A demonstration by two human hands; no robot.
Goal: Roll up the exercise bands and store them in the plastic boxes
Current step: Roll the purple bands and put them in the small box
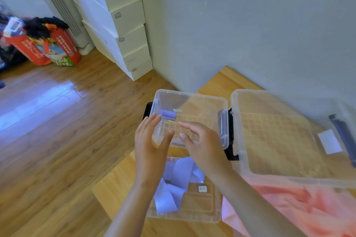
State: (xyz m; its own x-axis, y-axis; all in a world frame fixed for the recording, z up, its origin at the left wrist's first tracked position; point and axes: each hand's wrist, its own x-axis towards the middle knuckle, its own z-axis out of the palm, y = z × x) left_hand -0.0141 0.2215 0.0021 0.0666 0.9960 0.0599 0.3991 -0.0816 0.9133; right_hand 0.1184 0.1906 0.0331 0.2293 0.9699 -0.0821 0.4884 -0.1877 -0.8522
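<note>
As the left hand (150, 146) and right hand (204, 146) spread empty, rolled purple band (168, 114) in clear box (192, 98)

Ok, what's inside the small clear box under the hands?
One rolled purple band, in the small clear box's far-left corner. The left hand and right hand cover part of its near floor.

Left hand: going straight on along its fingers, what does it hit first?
Likely the rolled purple band in the small clear box, just beyond the fingertips of the left hand; depth is unclear, so the box's left wall might come first.
</note>
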